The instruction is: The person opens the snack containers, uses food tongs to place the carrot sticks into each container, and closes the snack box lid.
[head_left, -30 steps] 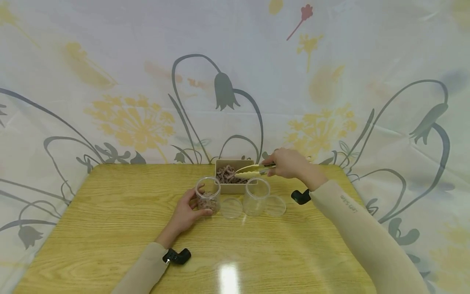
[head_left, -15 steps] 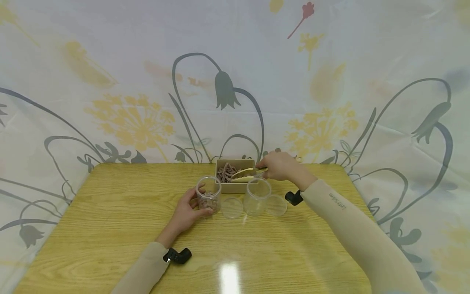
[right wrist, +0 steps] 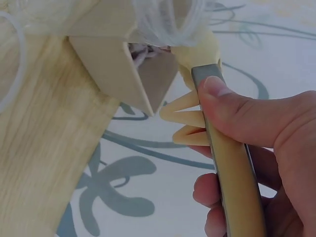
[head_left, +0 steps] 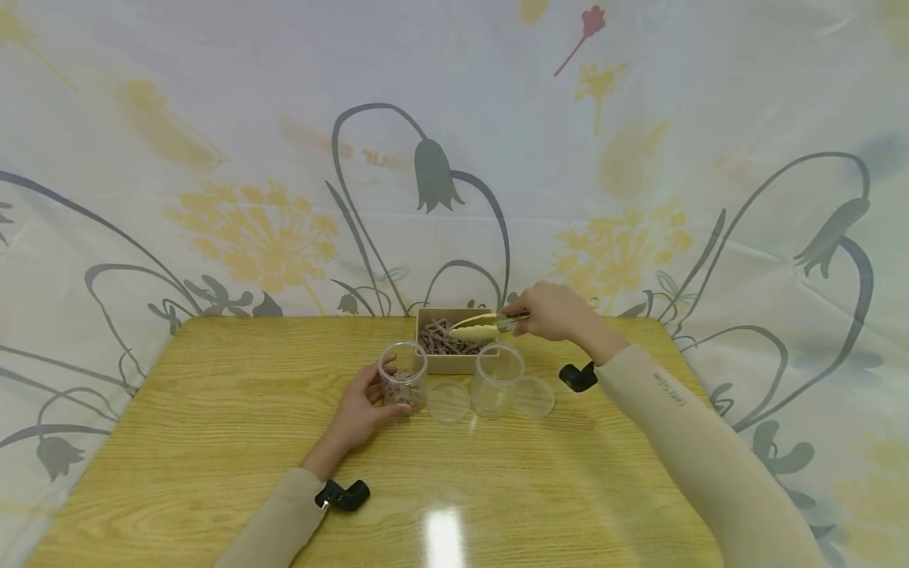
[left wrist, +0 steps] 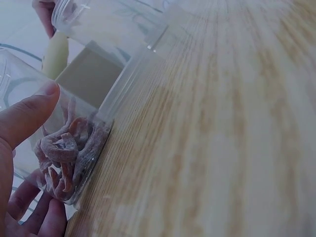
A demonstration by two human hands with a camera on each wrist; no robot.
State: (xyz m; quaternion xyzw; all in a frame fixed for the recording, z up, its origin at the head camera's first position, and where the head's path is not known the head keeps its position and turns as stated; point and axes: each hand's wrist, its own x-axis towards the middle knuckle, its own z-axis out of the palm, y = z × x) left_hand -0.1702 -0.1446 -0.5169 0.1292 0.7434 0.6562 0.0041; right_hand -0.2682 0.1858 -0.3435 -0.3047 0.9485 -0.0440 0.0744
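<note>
My left hand (head_left: 360,406) grips a clear plastic jar (head_left: 402,363) on the table, thumb on the near side and fingers around the far side. Brownish, powdery strips (left wrist: 64,153) lie in the bottom of that jar. With my right hand (head_left: 557,310) I hold a pair of tongs (right wrist: 229,168) with pale yellow heads and a grey-edged handle. The tong heads (head_left: 472,331) reach over the beige box (head_left: 454,364), which holds more of the strips (head_left: 439,338). Whether a strip sits between the heads I cannot tell.
A second clear jar (head_left: 495,394) stands in front of the box, to the right of the held jar. Two clear round lids (head_left: 447,402) lie flat on the wooden table (head_left: 284,442), one beside each jar. A flower-patterned sheet (head_left: 248,118) hangs behind.
My right hand dipped the tongs lower and leftward into the box, then drew back up and right. The left hand and its jar have stayed in place.
</note>
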